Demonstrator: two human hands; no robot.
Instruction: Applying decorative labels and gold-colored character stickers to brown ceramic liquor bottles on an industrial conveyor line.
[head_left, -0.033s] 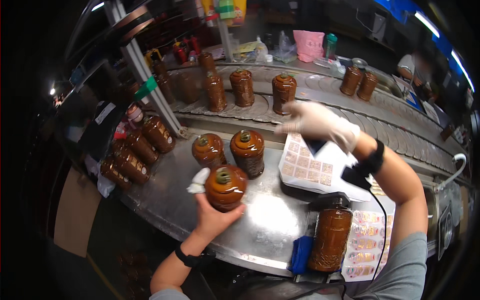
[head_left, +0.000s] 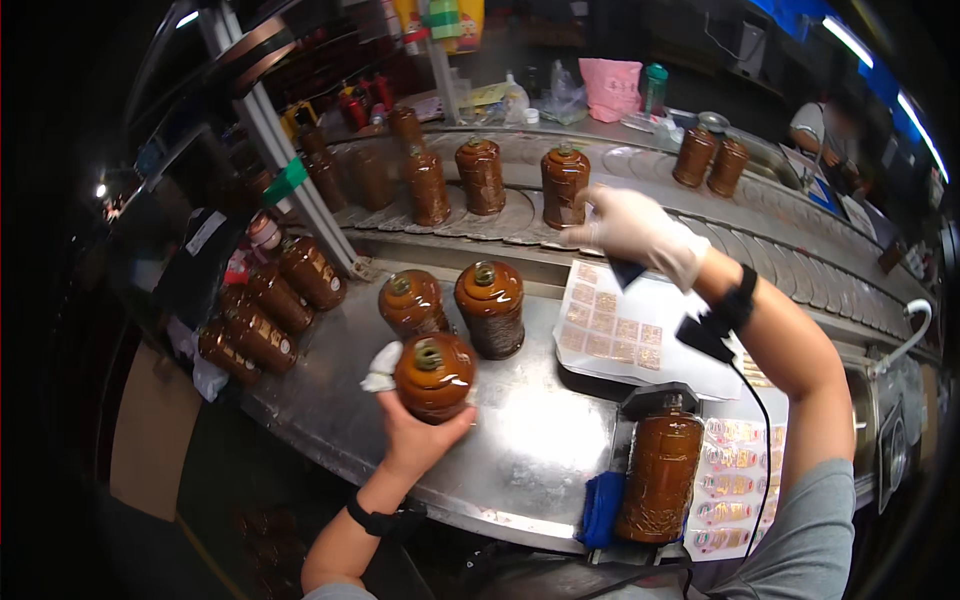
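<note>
My left hand [head_left: 421, 440], bare, grips a brown glossy bottle [head_left: 437, 375] round its lower part, tilted with its mouth toward me. A crumpled white cloth [head_left: 381, 367] shows beside that bottle at my fingers. My right hand [head_left: 645, 235], in a pale glove, reaches over the work table. Its fingertips overlap the edge of a brown bottle [head_left: 566, 187] on the conveyor; contact is unclear. Below its palm sticks out a dark blue flat piece [head_left: 626, 272], which seems held by the curled fingers. Two more brown bottles, one nearer [head_left: 490, 310] and one left of it [head_left: 411, 303], stand upright on the table.
A label sheet [head_left: 612, 330] lies on a stack. A brown bottle [head_left: 662, 475] rests in a black holder beside a blue cloth [head_left: 603, 510] and another label sheet [head_left: 730, 485]. Labelled bottles [head_left: 310, 272] lean at left. The conveyor [head_left: 520, 220] carries several bottles. Another person [head_left: 825, 130] sits far right.
My left hand has shifted slightly left with its bottle. My gloved right hand has risen a little, away from the label sheet, and the dark blue piece has moved along with it.
</note>
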